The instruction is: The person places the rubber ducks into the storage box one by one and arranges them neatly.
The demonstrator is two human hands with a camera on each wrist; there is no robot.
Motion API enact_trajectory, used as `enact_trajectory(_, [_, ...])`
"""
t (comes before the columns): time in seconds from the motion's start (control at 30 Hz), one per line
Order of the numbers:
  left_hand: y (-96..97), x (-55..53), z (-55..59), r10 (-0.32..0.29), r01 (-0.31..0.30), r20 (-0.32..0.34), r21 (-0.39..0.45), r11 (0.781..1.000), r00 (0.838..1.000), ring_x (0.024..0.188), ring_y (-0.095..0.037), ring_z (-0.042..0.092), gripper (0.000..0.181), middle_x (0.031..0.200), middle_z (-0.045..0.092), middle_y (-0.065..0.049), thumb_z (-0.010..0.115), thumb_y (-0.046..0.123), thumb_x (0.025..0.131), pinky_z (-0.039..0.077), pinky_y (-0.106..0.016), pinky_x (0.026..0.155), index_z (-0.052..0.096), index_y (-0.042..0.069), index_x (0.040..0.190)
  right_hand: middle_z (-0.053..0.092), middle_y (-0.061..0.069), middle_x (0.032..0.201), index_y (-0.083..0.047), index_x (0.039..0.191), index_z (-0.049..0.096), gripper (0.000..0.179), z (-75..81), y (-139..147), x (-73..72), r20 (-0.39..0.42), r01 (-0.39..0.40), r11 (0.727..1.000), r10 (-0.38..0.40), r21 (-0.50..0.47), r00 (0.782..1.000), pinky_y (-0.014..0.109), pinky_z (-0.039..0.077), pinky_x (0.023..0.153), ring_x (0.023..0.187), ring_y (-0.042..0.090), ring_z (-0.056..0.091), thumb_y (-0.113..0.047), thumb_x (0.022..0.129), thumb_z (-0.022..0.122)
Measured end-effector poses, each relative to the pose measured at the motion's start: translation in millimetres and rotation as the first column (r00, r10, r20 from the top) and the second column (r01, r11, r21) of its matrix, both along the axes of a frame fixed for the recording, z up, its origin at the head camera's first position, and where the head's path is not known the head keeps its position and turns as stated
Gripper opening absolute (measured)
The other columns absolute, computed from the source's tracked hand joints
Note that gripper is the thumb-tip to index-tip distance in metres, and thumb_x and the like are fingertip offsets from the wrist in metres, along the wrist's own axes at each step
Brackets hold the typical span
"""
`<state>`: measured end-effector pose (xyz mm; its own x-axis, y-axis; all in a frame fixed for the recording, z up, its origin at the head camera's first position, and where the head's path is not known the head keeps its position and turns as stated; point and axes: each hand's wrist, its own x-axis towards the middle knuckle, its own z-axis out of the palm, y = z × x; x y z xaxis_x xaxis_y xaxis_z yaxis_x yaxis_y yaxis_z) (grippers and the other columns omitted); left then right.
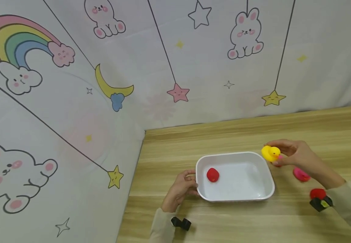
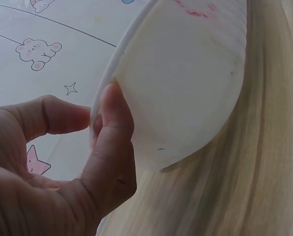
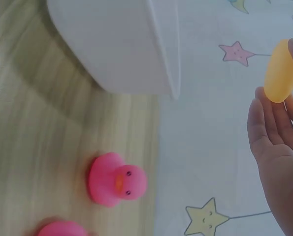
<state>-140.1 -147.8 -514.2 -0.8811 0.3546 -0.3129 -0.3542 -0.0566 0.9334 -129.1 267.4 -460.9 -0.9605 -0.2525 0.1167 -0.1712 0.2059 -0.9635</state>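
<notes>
My left hand (image 1: 180,189) pinches the left rim of a white plastic basin (image 1: 242,180) between thumb and fingers. The left wrist view shows this grip on the basin's edge (image 2: 117,54) close up. Beyond the basin's far right corner, my right hand (image 1: 303,160) holds a yellow rubber duck (image 1: 269,153) between thumb and fingers, raised over the table. In the right wrist view only part of the duck (image 3: 280,73) shows past the fingers. A small red toy (image 1: 213,175) lies inside the basin, toward its left end.
A pink rubber duck (image 3: 117,182) stands on the wood-grain table (image 1: 169,145) beneath the right hand. Another pink toy (image 1: 301,174) and a red one (image 1: 317,193) lie right of the basin, near the right forearm. A printed cloth (image 1: 206,67) hangs behind and to the left.
</notes>
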Motion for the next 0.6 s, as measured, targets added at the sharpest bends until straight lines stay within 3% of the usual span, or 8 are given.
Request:
enact_trajectory(0.2, [0.9,0.7,2.5,-0.003,0.003,0.010,0.005,1.000,1.000,0.059,-0.012,0.061,0.057,0.084,0.059,-0.009,0.053,-0.017,0.078,0.060,-0.024,0.052,0.041,-0.014,0.133,0.067,-0.009,0.122,0.002,0.131,0.062,0.050,10.0,-16.6,-12.2,-0.019,-0.010,1.000,0.011,0.019,1.000,0.026,0.062,0.083,0.106,0.005,0.064,0.001,0.084,0.079])
enact_trajectory(0.4, [-0.8,0.9,4.6,-0.021,0.022,0.001,-0.006,1.000,1.000,0.062,-0.013,0.062,0.056,0.089,0.059,-0.010,0.055,-0.018,0.080,0.062,-0.027,0.056,0.041,-0.014,0.133,0.068,0.002,0.122,0.003,0.130,0.063,0.053,8.8,-37.3,-25.9,-0.006,-0.059,0.998,0.059,0.013,0.998,0.028,0.061,0.084,0.106,0.009,0.065,-0.001,0.081,0.082])
enact_trajectory(0.6, [-1.3,0.6,6.3,-0.024,0.024,0.010,-0.019,1.000,1.000,0.066,-0.014,0.061,0.056,0.091,0.059,-0.010,0.057,-0.017,0.080,0.062,-0.028,0.057,0.042,-0.012,0.133,0.068,0.015,0.124,0.001,0.128,0.066,0.053,5.0,-58.2,-43.3,0.027,-0.097,0.986,0.095,0.133,0.995,0.030,0.057,0.095,0.111,0.018,0.065,-0.006,0.078,0.085])
